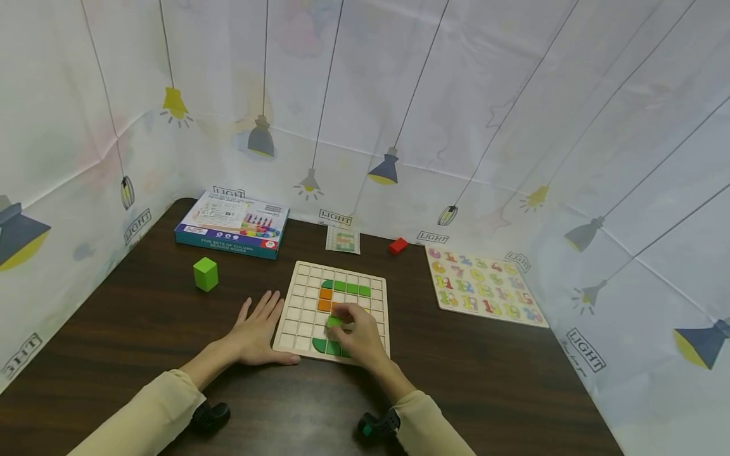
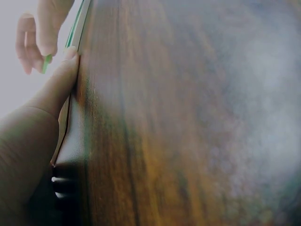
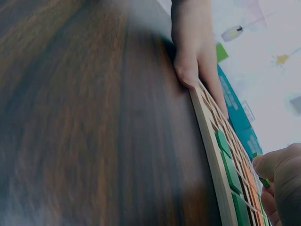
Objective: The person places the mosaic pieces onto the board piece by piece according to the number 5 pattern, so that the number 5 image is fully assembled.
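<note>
A wooden grid board [image 1: 292, 315] lies on the dark table, with green tiles [image 1: 352, 288] near its top, orange tiles [image 1: 324, 300] mid-board and darker green tiles [image 1: 320, 345] near its front edge. My right hand [image 1: 365, 339] pinches a small light green tile [image 1: 334, 322] between thumb and fingers, over the board's middle; the hand covers some squares. The same tile [image 3: 265, 182] shows at the fingertips in the right wrist view. My left hand [image 1: 256, 334] lies with fingers spread along the board's left side, its thumb against the front left corner.
A light green block [image 1: 206, 274] stands left of the board, before a flat blue and white box [image 1: 230, 228]. Behind the board lie a pattern card [image 1: 343, 240] and a red block [image 1: 398, 246]. A number board [image 1: 485, 288] is at the right. Lamp-printed cloth [image 1: 365, 126] borders the table.
</note>
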A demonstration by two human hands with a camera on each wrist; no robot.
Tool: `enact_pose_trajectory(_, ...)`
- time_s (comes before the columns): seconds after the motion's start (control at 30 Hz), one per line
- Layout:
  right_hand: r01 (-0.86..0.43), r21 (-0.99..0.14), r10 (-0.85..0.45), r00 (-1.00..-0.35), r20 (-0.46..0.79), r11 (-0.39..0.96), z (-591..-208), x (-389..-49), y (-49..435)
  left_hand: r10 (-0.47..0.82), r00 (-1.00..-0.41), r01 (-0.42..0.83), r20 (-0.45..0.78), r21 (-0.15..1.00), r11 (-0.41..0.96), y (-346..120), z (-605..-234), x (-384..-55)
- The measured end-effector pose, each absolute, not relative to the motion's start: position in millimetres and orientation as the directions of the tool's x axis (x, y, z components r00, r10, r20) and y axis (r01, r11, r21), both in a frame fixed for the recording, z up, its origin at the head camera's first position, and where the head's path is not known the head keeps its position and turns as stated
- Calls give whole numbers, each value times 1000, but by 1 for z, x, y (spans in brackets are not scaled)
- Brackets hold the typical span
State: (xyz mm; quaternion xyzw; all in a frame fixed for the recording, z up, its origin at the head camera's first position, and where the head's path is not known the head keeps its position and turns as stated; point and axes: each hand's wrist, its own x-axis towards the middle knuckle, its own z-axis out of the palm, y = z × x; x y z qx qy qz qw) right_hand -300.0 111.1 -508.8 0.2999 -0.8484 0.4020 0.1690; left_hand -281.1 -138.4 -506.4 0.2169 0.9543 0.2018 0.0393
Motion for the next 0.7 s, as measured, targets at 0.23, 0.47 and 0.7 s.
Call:
enact_pose_trajectory(0.23,-615,-611,-406,-788,463,498,-511,-297,99,430,-903,398,10,400,826,-138,-507,-281)
enact_pose_trajectory(0.47,-625,-605,-414,-780,469,493,-513,-297,94,430,-903,395,4,401,826,-139,-506,-282)
enact_pose_trajectory(0.7,-626,-618,-421,-779,466,476,-512,-297,92,430,-903,395,3,400,827,-139,-507,-282)
